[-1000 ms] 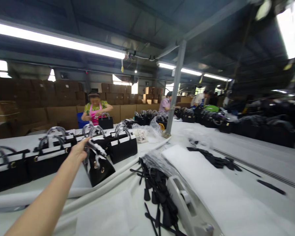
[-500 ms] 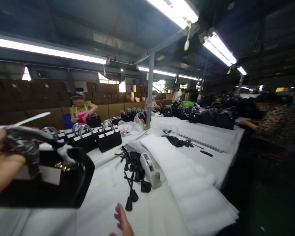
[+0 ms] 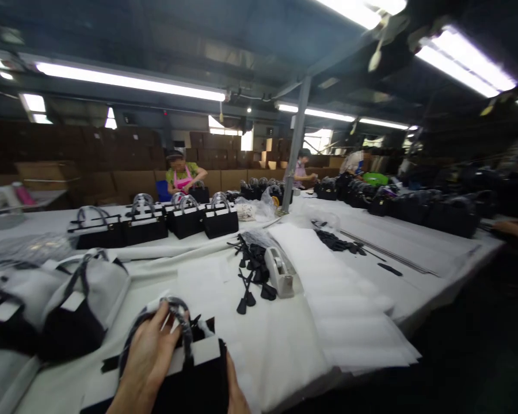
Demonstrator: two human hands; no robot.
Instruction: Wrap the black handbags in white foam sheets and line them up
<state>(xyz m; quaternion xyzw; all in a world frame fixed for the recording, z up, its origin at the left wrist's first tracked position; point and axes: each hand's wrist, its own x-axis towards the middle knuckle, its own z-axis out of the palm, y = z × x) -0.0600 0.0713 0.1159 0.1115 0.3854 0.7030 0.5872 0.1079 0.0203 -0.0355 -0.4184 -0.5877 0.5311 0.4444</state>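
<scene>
- Boxy black handbag (image 3: 201, 388) at seven o'clock, flat white strips (image 3: 207, 351) beneath arched, glossy film-wrapped handles (image 3: 186, 340)!
- Left hand (image 3: 149, 348): grip clasped on those handles.
- Right hand (image 3: 236, 388) at its side, grip hidden, can't tell.

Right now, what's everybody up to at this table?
Someone is handling a black handbag: the left grip is at its wrapped handles, the right grip at its right side. A row of similar handbags stands farther back. A tape dispenser sits beside a pile of black bell-shaped fobs.
</scene>
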